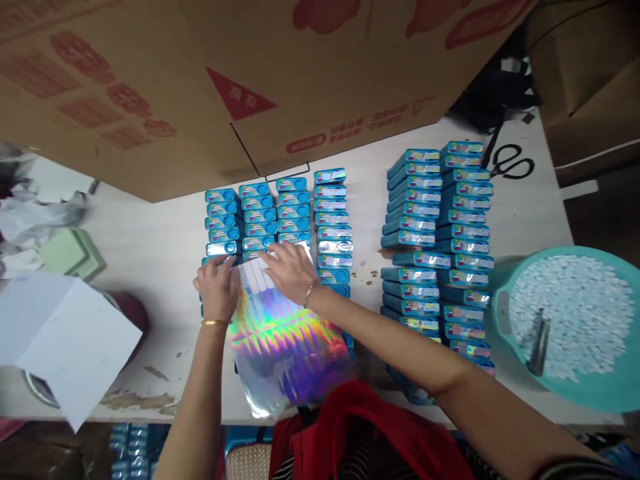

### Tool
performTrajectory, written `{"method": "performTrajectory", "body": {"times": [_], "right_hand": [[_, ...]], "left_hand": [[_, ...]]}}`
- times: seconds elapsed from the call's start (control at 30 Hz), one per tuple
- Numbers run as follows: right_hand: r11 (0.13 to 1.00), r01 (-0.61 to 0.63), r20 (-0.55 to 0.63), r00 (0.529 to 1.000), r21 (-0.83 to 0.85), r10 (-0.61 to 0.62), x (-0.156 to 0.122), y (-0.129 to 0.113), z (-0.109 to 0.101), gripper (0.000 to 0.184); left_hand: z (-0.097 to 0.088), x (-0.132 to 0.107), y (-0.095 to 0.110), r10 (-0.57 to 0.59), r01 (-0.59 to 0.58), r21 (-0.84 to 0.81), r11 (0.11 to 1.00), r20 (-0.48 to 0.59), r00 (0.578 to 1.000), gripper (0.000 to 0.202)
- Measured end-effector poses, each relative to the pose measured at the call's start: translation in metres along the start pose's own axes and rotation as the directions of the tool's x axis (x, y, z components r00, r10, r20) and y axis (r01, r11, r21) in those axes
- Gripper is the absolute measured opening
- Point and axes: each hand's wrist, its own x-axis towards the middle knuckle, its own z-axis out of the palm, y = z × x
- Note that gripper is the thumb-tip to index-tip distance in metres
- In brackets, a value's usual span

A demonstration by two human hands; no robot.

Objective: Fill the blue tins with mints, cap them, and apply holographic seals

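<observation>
A shiny rainbow-silver sticker sheet [293, 353] slants over rows of small blue boxes [260, 215], with white strips showing near its top edge. My right hand [291, 272] lies over that upper edge, fingers bent down and gripping the sheet. Left of the sheet, my left hand [218, 288] is closed, its fingertips pressed together at the front of a blue box in the leftmost row. Whatever sits between those fingertips is too small to make out. The sheet and my hands hide several boxes beneath them.
A large cardboard box [200, 120] walls off the back. More blue boxes [415, 220] stand in two rows to the right, with black scissors [513, 163] behind. A turquoise basin [505, 287] holds small pale pieces and a metal scoop [539, 347]. White paper [80, 340] lies left.
</observation>
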Motion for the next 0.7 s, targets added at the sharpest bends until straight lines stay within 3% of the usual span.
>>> {"method": "performTrajectory", "body": {"times": [0.1, 0.23, 0.7], "right_hand": [[0.994, 0.092, 0.085, 0.993, -0.063, -0.086, 0.030, -0.013, 0.034, 0.034], [0.989, 0.091, 0.116, 0.990, -0.120, -0.077, 0.039, -0.006, 0.063, 0.028], [0.980, 0.064, 0.105, 0.993, -0.190, -0.045, 0.038, -0.003, 0.069, 0.026]], "left_hand": [[0.007, -0.005, -0.022, 0.054, -0.058, 0.052, 0.997, 0.077, 0.996, 0.025], [0.018, -0.010, -0.027, 0.120, -0.124, 0.054, 0.991, 0.063, 0.991, 0.024], [0.020, -0.020, -0.036, 0.200, -0.200, -0.031, 0.979, 0.020, 0.980, 0.023]]}}
